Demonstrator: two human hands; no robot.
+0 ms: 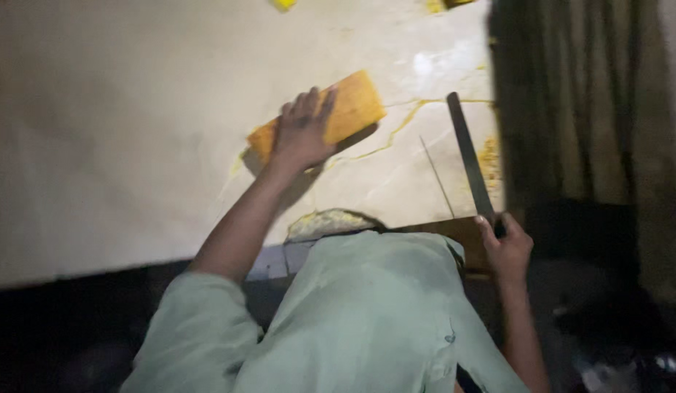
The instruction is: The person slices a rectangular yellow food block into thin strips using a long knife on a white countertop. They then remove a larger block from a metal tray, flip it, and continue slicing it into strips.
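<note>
Fingers: left hand (pixel 303 131) is lying flat with fingers (pixel 309 105) spread across the orange-yellow slab (pixel 352 109), pressing rather than gripping it; right hand (pixel 507 247) is curling closed around the handle of the long knife (pixel 467 156).
Head view, slab: it is sitting tilted on the pale marble counter (pixel 120 131), up near the middle, with one end poking out beyond the fingertips and the other end under the palm.
Head view, knife: the blade is pointing away from the person, lying well to the right of the slab, apart from it, close to the counter's right edge.
Head view, surroundings: yellow crumbs (pixel 489 156) and smears are dotting the marble beside the blade; a dark curtain (pixel 585 109) is hanging at the right; the person's pale green shirt (pixel 367 313) is filling the bottom.
Step in hand: by my reading, the slab is being steadied and positioned while the knife is waiting.
Next move calls for: bringing the blade across to the slab squarely, keeping the left fingertips clear of the cutting line.
</note>
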